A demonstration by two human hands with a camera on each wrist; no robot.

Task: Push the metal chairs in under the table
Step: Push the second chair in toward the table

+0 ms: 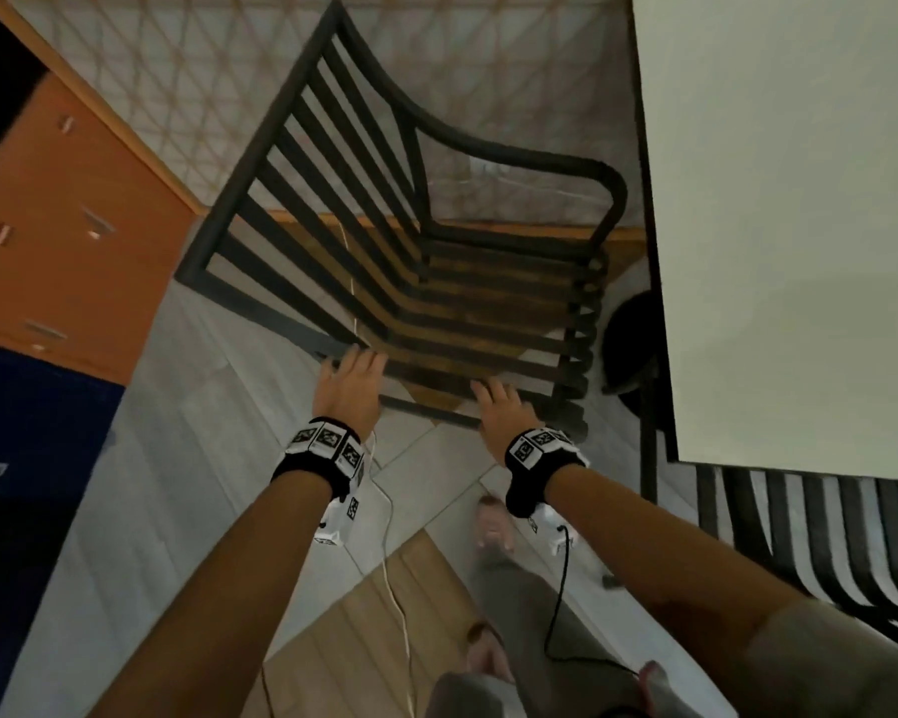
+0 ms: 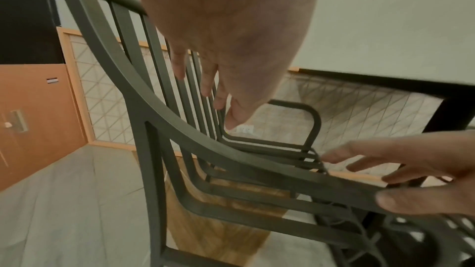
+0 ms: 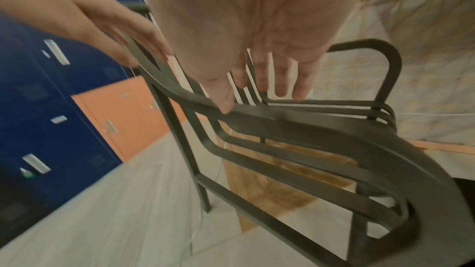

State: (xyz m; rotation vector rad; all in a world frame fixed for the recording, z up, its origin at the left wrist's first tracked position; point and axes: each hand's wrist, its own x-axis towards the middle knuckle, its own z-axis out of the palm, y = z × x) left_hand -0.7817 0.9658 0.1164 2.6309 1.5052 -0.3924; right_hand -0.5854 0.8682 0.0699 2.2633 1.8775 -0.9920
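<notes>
chair: dark metal slatted chair [image 1: 384, 241] with armrests, centre of the head view, seat front facing 3 o'clock toward the table [image 1: 778, 225]; seat edge near the table edge but the seat is not under the top yet
table: pale top on a dark frame, fills the 1 to 3 o'clock side of the head view; a dark leg runs down at 4 o'clock
left hand: left hand [image 1: 351, 383] flat and relaxed, fingers straight, resting at the near armrest rail close to the back corner; grasps nothing
right hand: right hand [image 1: 499, 412] also flat, fingers spread and straight; right wrist view shows the thumb tip touching the armrest rail, the other fingers reaching past it; whether they touch is unclear; grasps nothing
why held so: my read, both palms sit on the chair's near side, 6 o'clock of the seat, spaced apart so a push stays square and the chair does not swivel; open palms suit shoving, not lifting
push direction: seat faces the table at 3 o'clock, hands are on the side rail, so likely a turn or sideways slide is needed first; a guess only
second chair: another slatted metal chair [image 1: 799, 541] at 4 to 5 o'clock, partly under the table's near edge
stool: dark round thing [image 1: 631, 344] under the table edge at 3 o'clock, maybe a stool, could block the chair
lockers: orange locker doors [image 1: 68, 241] at 9 o'clock, blue ones [image 3: 38, 92] beside them, all closed, contents hidden
containers: none open in view, nothing on the seat
floor: grey and wood-look panels [image 1: 188, 458], thin white cable [image 1: 395, 603] trailing from the left wrist
</notes>
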